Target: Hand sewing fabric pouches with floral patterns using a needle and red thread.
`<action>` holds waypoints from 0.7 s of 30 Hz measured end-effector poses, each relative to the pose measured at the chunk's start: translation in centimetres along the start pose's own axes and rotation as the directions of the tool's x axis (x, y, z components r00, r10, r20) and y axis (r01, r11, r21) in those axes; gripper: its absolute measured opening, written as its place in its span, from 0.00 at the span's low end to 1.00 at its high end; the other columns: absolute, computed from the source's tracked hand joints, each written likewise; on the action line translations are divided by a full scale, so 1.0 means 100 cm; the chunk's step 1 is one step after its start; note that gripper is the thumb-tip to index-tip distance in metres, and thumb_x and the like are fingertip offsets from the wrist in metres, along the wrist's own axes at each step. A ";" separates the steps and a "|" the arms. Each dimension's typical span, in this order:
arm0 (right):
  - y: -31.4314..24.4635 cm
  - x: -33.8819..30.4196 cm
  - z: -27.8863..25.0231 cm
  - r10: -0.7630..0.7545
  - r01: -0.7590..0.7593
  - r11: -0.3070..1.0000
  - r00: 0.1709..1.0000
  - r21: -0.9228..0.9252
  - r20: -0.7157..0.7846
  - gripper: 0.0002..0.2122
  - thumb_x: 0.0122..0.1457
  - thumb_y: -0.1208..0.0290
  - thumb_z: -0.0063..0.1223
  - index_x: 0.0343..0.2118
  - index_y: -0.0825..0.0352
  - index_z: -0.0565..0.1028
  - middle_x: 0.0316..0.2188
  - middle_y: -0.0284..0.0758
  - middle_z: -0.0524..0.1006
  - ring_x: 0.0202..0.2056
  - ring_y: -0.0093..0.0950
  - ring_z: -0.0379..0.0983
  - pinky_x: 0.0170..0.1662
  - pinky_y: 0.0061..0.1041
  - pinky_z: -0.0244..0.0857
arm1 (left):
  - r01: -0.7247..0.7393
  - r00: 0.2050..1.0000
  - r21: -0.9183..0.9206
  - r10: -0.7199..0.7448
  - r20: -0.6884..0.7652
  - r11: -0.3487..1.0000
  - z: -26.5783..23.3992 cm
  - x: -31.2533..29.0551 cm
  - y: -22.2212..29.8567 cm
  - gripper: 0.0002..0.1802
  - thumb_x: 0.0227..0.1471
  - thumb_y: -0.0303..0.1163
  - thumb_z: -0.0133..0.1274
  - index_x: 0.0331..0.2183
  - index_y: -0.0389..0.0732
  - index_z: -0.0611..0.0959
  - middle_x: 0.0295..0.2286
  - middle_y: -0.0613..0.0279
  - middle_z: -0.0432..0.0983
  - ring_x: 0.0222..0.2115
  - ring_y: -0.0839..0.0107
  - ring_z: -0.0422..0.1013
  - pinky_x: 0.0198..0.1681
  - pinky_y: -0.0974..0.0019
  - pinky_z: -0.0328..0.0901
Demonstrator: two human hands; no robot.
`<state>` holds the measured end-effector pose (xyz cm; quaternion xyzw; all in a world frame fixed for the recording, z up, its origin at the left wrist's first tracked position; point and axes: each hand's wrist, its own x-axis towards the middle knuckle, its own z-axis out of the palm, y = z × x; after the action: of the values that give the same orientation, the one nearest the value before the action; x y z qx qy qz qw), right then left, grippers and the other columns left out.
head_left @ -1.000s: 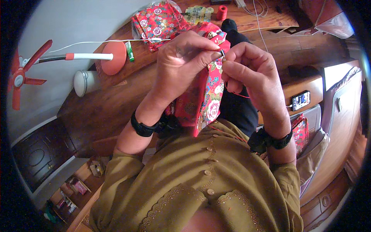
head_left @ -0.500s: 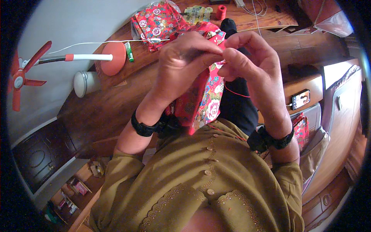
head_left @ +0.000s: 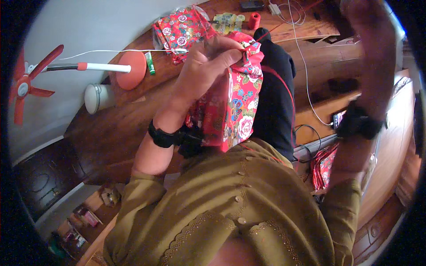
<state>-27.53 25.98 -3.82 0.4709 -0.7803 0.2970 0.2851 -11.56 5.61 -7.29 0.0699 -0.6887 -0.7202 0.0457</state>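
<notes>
Red floral cloth (head_left: 242,106) stands up over my lap, printed with roses and butterflies, its gathered upper edge bunched. My left hand (head_left: 206,62) pinches that upper edge between thumb and fingers. A red thread (head_left: 282,80) curves over my dark trouser leg, and another stretch of it runs from the cloth toward the upper right. My right hand (head_left: 361,20) is raised far out at the upper right, dark and smeared by motion. Its fingers cannot be made out, nor whether they hold the thread's end.
On the wooden table are folded floral cloth (head_left: 182,29), a red thread spool (head_left: 254,21), a green tube (head_left: 150,63) and a fan's round base (head_left: 131,71). A white bucket (head_left: 98,97) stands to the left. More floral cloth (head_left: 323,166) and a phone (head_left: 338,119) lie at right.
My right hand has left the cloth and swung up and far right, drawing the red thread out. My left hand stays on the cloth's edge, having shifted slightly left.
</notes>
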 end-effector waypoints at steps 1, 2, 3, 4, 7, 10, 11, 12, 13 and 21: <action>0.002 0.001 -0.002 0.016 -0.016 1.000 1.000 0.016 0.003 0.01 0.55 0.76 0.52 0.29 0.65 0.72 0.20 0.26 0.72 0.17 0.15 0.65 0.17 0.14 0.58 | 0.035 0.999 -0.012 -0.035 0.014 0.999 -0.003 0.000 0.000 0.05 0.51 0.28 0.54 0.33 0.39 0.80 0.25 0.73 0.73 0.24 0.86 0.65 0.27 0.80 0.59; 0.004 0.002 -0.005 0.033 -0.033 0.999 0.999 0.032 0.008 0.01 0.55 0.76 0.52 0.29 0.65 0.72 0.20 0.26 0.72 0.17 0.15 0.65 0.17 0.14 0.58 | 0.029 1.000 -0.015 -0.029 0.012 0.999 -0.005 0.003 -0.001 0.05 0.51 0.28 0.54 0.33 0.39 0.80 0.25 0.73 0.73 0.24 0.86 0.65 0.27 0.80 0.59; 0.005 0.002 -0.007 0.047 -0.048 0.998 0.999 0.050 0.015 0.01 0.55 0.76 0.52 0.29 0.65 0.72 0.20 0.26 0.72 0.17 0.15 0.65 0.17 0.14 0.58 | 0.021 1.000 -0.011 -0.021 0.024 1.000 -0.006 0.004 -0.002 0.06 0.51 0.29 0.54 0.33 0.39 0.80 0.24 0.75 0.73 0.23 0.87 0.63 0.25 0.80 0.57; 0.006 0.002 -0.010 0.062 -0.063 0.996 0.998 0.068 0.023 0.01 0.55 0.76 0.52 0.29 0.64 0.72 0.20 0.26 0.72 0.17 0.15 0.65 0.17 0.14 0.58 | 0.013 0.999 -0.008 -0.013 0.036 1.000 -0.008 0.005 -0.003 0.06 0.52 0.30 0.54 0.33 0.40 0.80 0.24 0.76 0.72 0.22 0.88 0.61 0.24 0.80 0.55; 0.009 0.001 -0.017 0.111 -0.115 0.986 0.993 0.119 0.045 0.01 0.55 0.76 0.52 0.29 0.64 0.72 0.20 0.26 0.72 0.18 0.15 0.65 0.18 0.14 0.58 | 0.024 0.999 -0.005 -0.024 0.027 1.000 -0.012 0.005 -0.005 0.06 0.52 0.31 0.54 0.33 0.41 0.80 0.23 0.77 0.71 0.22 0.88 0.61 0.24 0.80 0.55; 0.012 -0.002 -0.021 0.158 -0.168 0.969 0.985 0.179 0.065 0.01 0.55 0.76 0.52 0.29 0.64 0.72 0.20 0.26 0.72 0.18 0.15 0.64 0.18 0.14 0.58 | 0.038 0.999 0.024 -0.038 0.029 0.999 -0.017 0.004 -0.008 0.06 0.52 0.32 0.54 0.32 0.41 0.81 0.22 0.78 0.70 0.22 0.89 0.60 0.24 0.80 0.55; 0.013 0.001 -0.032 0.185 -0.194 0.969 0.980 0.153 0.070 0.01 0.55 0.76 0.52 0.29 0.64 0.72 0.20 0.26 0.72 0.18 0.15 0.64 0.18 0.15 0.58 | 0.021 0.998 0.003 -0.021 0.064 1.000 -0.013 0.010 -0.007 0.06 0.52 0.32 0.54 0.32 0.41 0.81 0.22 0.78 0.70 0.22 0.89 0.60 0.24 0.80 0.55; 0.014 0.000 -0.035 0.202 -0.212 0.962 0.977 0.170 0.076 0.01 0.55 0.76 0.52 0.29 0.64 0.72 0.20 0.26 0.72 0.18 0.15 0.64 0.18 0.15 0.58 | 0.002 0.998 0.017 -0.003 0.067 1.000 -0.014 0.010 -0.010 0.09 0.52 0.37 0.54 0.32 0.42 0.81 0.22 0.78 0.70 0.20 0.87 0.59 0.23 0.79 0.53; 0.015 -0.001 -0.037 0.219 -0.231 0.955 0.972 0.187 0.083 0.01 0.55 0.76 0.52 0.29 0.64 0.72 0.20 0.26 0.72 0.18 0.15 0.64 0.18 0.15 0.58 | -0.017 0.997 0.031 0.015 0.070 0.999 -0.014 0.010 -0.010 0.13 0.52 0.42 0.55 0.32 0.43 0.80 0.21 0.78 0.70 0.19 0.86 0.57 0.21 0.79 0.52; 0.014 -0.013 -0.052 0.363 -0.394 0.869 0.919 0.298 0.155 0.01 0.55 0.76 0.52 0.29 0.64 0.72 0.20 0.26 0.71 0.18 0.14 0.64 0.18 0.15 0.58 | 0.026 0.995 -0.004 -0.026 0.098 1.000 -0.017 0.012 -0.010 0.12 0.51 0.41 0.55 0.33 0.44 0.80 0.20 0.78 0.69 0.19 0.86 0.56 0.21 0.79 0.51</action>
<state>-27.44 31.03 -1.57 0.3624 -0.8106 0.4482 0.1030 -12.41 3.78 -8.37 0.0433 -0.6874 -0.7250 0.0025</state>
